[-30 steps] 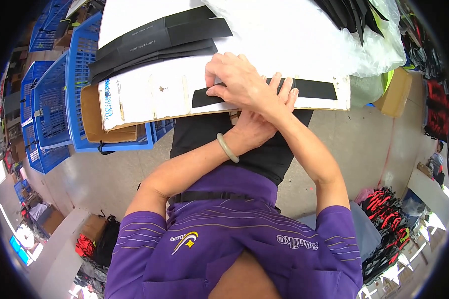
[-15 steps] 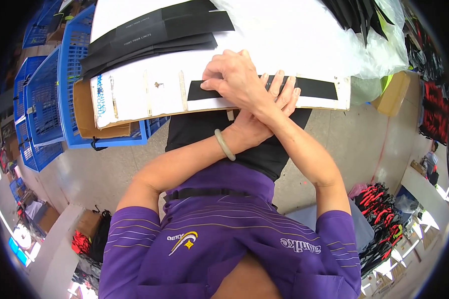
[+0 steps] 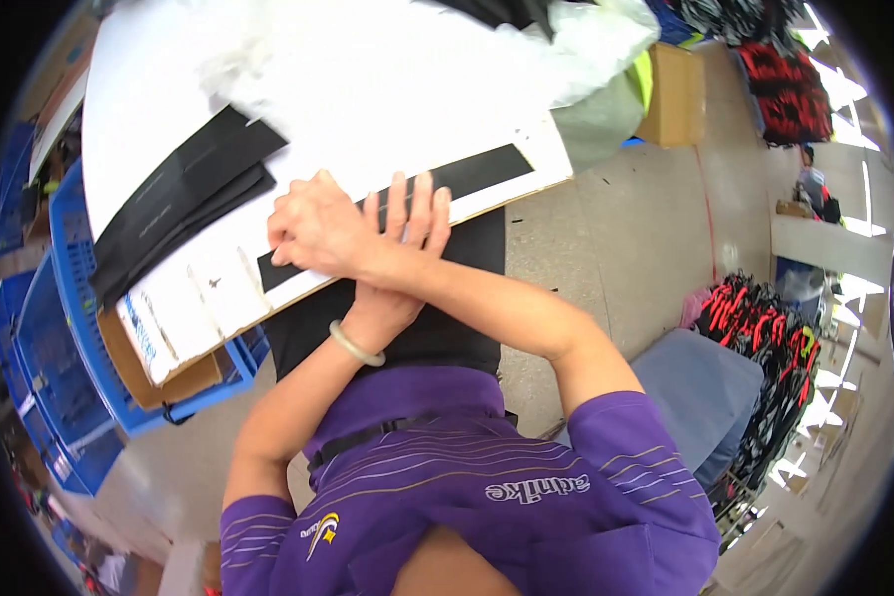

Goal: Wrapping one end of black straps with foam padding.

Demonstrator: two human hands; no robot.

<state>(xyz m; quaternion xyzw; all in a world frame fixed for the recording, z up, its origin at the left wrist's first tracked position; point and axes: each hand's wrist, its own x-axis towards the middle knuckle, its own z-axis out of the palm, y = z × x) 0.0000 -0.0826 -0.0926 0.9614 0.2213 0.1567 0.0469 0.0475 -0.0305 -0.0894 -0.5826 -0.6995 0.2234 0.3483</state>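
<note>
A long flat black strip (image 3: 487, 174) lies along the near edge of the white tabletop (image 3: 387, 99). My arms are crossed, the right forearm over the left wrist. My left hand (image 3: 420, 214), below a pale bangle (image 3: 356, 345), rests flat with fingers stretched across the strip's middle. Over the strip's left part, my right hand (image 3: 318, 226) is curled, thumb and fingers drawn together; whatever is between them is hidden. To the left lies an overlapping pile of black bands (image 3: 184, 199) with small pale print.
Blue plastic crates (image 3: 84, 328) and a cardboard box (image 3: 124, 363) stand by the table's left side. Clear plastic bagging (image 3: 606, 50) covers the far right corner, near another carton (image 3: 673, 94). A grey-covered stack (image 3: 700, 387) and hanging black-and-red goods (image 3: 765, 343) are at the right.
My view has turned, so the table now slants and sits further left. Both hands keep nearly the same places on the strip, arms still crossed.
</note>
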